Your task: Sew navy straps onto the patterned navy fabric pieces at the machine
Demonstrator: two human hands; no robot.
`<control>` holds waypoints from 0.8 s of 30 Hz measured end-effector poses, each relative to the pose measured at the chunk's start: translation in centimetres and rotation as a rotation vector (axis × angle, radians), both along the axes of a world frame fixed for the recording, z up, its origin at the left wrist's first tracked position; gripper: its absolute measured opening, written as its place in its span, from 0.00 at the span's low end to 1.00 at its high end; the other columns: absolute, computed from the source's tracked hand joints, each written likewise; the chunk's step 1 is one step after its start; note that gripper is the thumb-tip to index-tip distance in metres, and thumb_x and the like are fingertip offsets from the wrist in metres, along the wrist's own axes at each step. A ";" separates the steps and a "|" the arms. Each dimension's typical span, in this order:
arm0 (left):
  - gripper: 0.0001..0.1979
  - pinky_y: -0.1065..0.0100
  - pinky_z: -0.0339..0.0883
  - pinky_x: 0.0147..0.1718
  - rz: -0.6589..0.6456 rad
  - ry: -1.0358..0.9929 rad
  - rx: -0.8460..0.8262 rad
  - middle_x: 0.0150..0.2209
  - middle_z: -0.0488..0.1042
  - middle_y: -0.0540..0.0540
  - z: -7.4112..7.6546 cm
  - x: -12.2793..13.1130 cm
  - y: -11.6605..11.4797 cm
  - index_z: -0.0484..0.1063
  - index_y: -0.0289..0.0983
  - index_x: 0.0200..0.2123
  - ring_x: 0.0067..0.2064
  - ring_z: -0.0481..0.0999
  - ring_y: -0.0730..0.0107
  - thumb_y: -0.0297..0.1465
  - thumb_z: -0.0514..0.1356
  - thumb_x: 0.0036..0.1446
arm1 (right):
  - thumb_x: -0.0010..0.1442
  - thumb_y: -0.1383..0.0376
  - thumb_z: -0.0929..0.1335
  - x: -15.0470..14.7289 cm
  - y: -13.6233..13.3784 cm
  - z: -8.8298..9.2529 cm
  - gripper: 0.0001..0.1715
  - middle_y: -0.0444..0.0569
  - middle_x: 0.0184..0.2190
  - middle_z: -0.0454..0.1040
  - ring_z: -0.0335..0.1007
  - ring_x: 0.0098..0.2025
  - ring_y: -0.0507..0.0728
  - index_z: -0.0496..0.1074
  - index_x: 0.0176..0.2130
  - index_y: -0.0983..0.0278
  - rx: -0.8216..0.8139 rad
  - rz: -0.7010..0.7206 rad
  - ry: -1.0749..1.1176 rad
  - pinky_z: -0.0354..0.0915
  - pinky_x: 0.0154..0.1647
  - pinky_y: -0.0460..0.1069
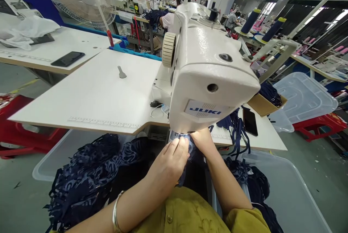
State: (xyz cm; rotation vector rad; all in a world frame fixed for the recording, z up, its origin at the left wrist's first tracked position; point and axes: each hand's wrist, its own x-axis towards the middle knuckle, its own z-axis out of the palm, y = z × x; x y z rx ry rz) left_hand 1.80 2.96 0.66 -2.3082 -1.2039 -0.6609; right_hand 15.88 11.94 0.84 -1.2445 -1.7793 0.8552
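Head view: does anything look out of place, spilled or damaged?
Mildly untidy: loose dark straps dangle over the edge of the table beside the phone, in a tangle rather than a neat stack. I see nothing spilled or damaged.

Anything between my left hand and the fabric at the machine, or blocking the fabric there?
Nothing visible: the left hand is right at the fabric, its fingers over it. The machine's head overhangs the fabric's far end and hides the needle area, so I can't tell about there.
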 end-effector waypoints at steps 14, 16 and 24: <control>0.16 0.64 0.66 0.47 0.006 -0.001 -0.007 0.47 0.75 0.38 0.2 0.1 -0.1 0.69 0.26 0.50 0.47 0.73 0.62 0.27 0.55 0.62 | 0.51 0.71 0.63 0.1 0.4 -0.4 0.09 0.46 0.25 0.73 0.69 0.38 0.60 0.72 0.26 0.62 0.022 0.017 -0.019 0.66 0.45 0.53; 0.16 0.64 0.65 0.47 0.008 -0.002 -0.016 0.47 0.75 0.39 0.1 0.1 0.0 0.69 0.26 0.50 0.47 0.73 0.62 0.27 0.55 0.61 | 0.52 0.70 0.63 0.1 0.4 -0.5 0.09 0.46 0.25 0.73 0.69 0.38 0.60 0.72 0.26 0.62 0.033 0.021 -0.018 0.66 0.45 0.54; 0.15 0.65 0.66 0.44 0.049 -0.004 0.034 0.44 0.76 0.40 0.4 0.1 -0.1 0.70 0.26 0.48 0.45 0.74 0.63 0.29 0.55 0.61 | 0.53 0.69 0.64 0.2 0.7 -0.7 0.09 0.46 0.22 0.73 0.70 0.35 0.59 0.74 0.29 0.63 0.065 0.058 -0.042 0.68 0.43 0.53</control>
